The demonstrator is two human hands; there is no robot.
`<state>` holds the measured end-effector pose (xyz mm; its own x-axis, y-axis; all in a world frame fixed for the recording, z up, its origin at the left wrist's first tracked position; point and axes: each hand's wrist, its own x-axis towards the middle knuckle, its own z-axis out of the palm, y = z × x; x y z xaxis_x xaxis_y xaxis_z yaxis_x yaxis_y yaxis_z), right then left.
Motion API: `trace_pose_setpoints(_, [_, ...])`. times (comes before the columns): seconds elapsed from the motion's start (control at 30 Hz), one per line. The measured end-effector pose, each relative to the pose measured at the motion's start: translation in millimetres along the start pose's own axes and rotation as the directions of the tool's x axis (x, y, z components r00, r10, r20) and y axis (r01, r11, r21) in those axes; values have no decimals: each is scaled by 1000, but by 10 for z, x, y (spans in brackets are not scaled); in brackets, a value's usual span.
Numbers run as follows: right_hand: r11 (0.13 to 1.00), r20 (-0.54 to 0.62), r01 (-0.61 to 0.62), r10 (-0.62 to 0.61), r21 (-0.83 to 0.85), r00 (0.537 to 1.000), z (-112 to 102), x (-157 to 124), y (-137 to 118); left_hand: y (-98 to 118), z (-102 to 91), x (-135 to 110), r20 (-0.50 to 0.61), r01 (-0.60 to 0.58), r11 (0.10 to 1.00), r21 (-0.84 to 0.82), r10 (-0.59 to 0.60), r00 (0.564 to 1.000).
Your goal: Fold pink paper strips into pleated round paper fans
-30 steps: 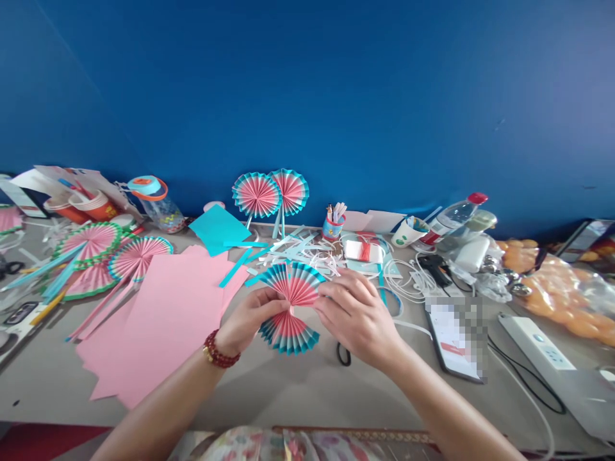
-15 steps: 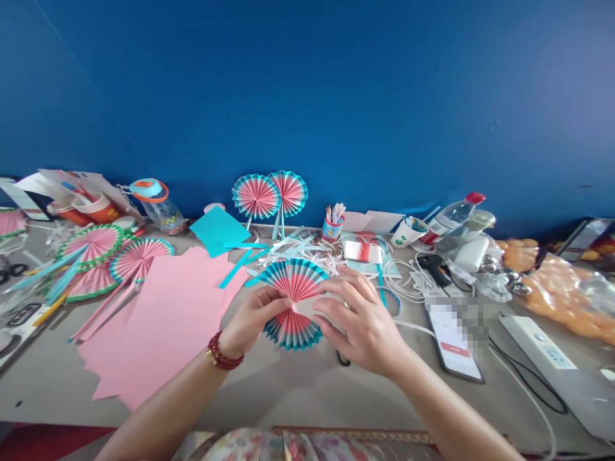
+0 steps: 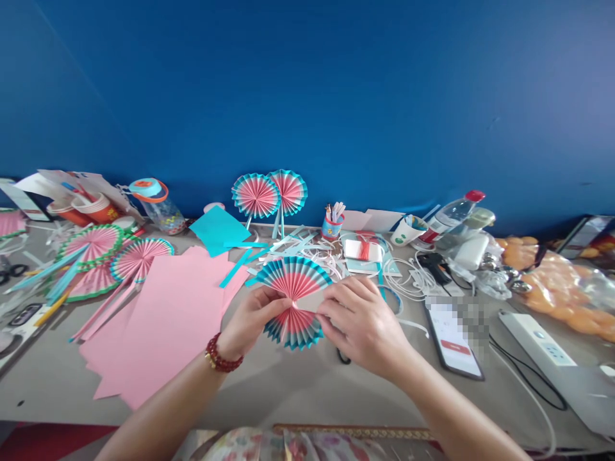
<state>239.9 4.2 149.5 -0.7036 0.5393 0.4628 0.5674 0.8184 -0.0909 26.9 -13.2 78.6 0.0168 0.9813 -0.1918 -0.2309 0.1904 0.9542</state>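
A pleated pink paper fan with teal edges (image 3: 293, 282) is held over the table in front of me. My left hand (image 3: 250, 317), with a red bead bracelet at the wrist, pinches it at the centre from the left. My right hand (image 3: 358, 320) grips its right side, fingers curled round the folds. The fan spreads in an upper half and a lower half (image 3: 293, 328) with gaps at the sides.
Pink paper sheets (image 3: 163, 314) lie to the left, finished fans (image 3: 115, 256) beyond them. Two fans on sticks (image 3: 269, 192) stand by the blue wall. A phone (image 3: 451, 336), cables, a power strip (image 3: 545, 346), cups and a bottle (image 3: 454, 218) crowd the right.
The upper half of the fan has opened wider and the fan sits slightly higher. My right hand has shifted a little to the right along the fan's edge.
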Motion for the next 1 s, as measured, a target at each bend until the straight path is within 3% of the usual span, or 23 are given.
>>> trace_pose_setpoints(0.2, [983,24,108,-105,-150,994,-77,49,95,-10,2,-10,39,-5,991,134,0,999])
trace_pose_setpoints(0.37, [966,7,152,-154,-208,988,-97,95,138,-10,11,-17,82,17,994,103,-26,996])
trace_pose_setpoints(0.5, [963,-29,178,-187,-202,982,-76,101,163,-21,8,-22,128,73,995,66,-81,988])
trace_pose_setpoints(0.77, [975,-17,186,-189,-125,982,-74,69,124,-29,15,-41,126,69,993,97,-81,989])
trace_pose_setpoints(1.0, [970,-19,210,-214,-123,977,-57,82,94,-51,19,-40,187,98,994,38,-103,977])
